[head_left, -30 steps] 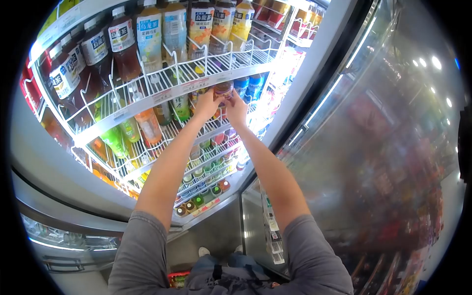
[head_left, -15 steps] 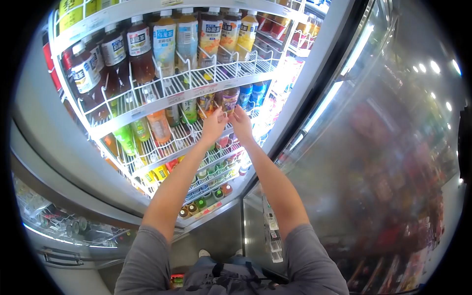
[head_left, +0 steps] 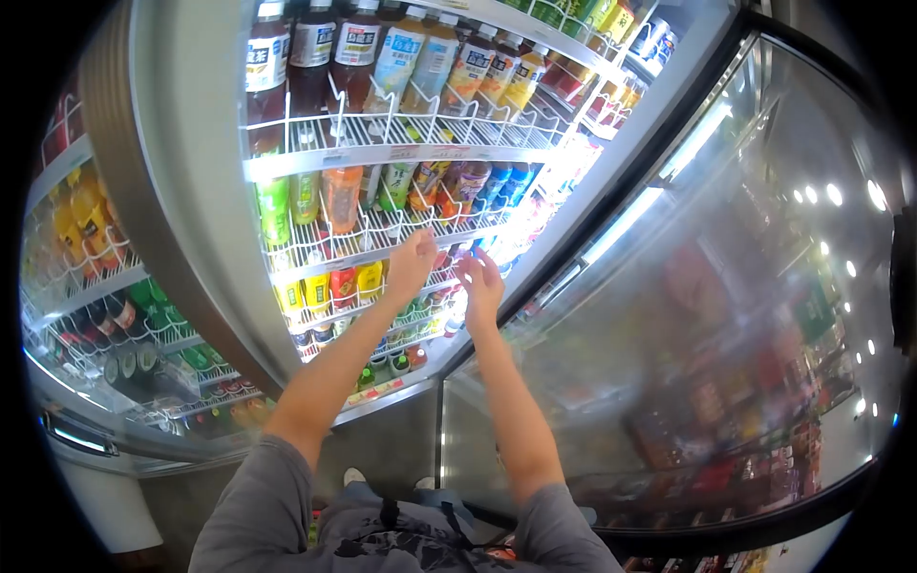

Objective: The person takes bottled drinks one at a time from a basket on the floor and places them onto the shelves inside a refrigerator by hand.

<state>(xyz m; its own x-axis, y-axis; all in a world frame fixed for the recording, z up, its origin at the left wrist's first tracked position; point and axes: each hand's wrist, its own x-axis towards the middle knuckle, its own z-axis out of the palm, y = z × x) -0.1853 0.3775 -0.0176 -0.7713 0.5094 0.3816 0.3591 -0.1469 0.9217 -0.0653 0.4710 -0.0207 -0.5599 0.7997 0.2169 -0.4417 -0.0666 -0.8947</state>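
Door [head_left: 659, 315]: swings wide along the fridge's right side, glass blurred by reflections.
Middle shelf [head_left: 349, 262]: wire-railed along its front edge, a barrier before the purple bottle [head_left: 468, 183], which stands near the right end beside blue bottles [head_left: 494, 181].
Left hand [head_left: 413, 264]: loosely curled before the front edge; whether the fingers pinch anything cannot be told.
Right hand [head_left: 483, 286]: half-open just beside it, fingers parted, nothing visible in its grasp.
Upper shelf [head_left: 325, 160]: carries tea bottles [head_left: 355, 46], dark ones left, yellow toward the right end.
Lower shelf: yellow and red drinks [head_left: 342, 286] line the front edge.
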